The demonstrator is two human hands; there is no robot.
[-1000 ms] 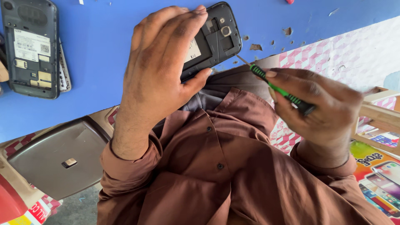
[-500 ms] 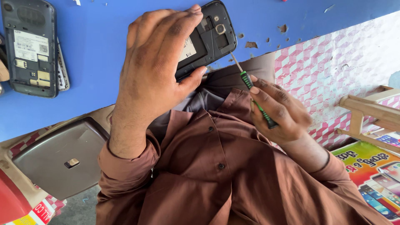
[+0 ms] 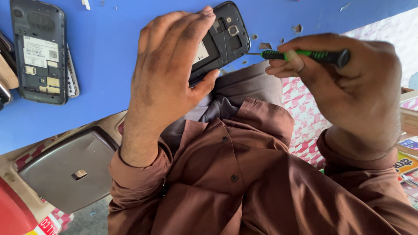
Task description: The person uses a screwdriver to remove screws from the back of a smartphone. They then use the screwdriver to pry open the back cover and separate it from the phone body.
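- Two hands are at work at the near edge of our blue bench [image 3: 109, 87], and both are closed around something.
- Our left hand [image 3: 167, 74] lies over a black phone [image 3: 226, 37] whose back cover is off. The fingers curl across its top toward 12 o'clock and the thumb presses its lower edge, so the grip is closed on the phone.
- The phone sits tilted, its camera end pointing to about 1 o'clock. Only that end shows past our fingers, with the round lens and a white label.
- Our right hand [image 3: 352, 91] is at 3 o'clock from the phone. It is wrapped tight around a screwdriver [image 3: 305, 55] with a green and black handle.
- The screwdriver lies nearly level, pointing to 9 o'clock. Its thin metal tip reaches the phone's right edge; we cannot tell if it sits in a screw.
- At 9 o'clock from our left hand, well apart, a second phone [image 3: 39, 52] lies open on the bench with its innards and a white label showing. More phone parts are stacked just beside it on both sides.
- Small chips and scraps dot the bench near 12 o'clock of the screwdriver.
- At 7 o'clock, below the bench edge, we see a grey stool [image 3: 69, 169].
- Our brown shirt [image 3: 244, 182] fills the view toward 6 o'clock, its sleeves reaching both wrists.
- Pink and white patterned flooring [image 3: 300, 109] shows under the right hand.
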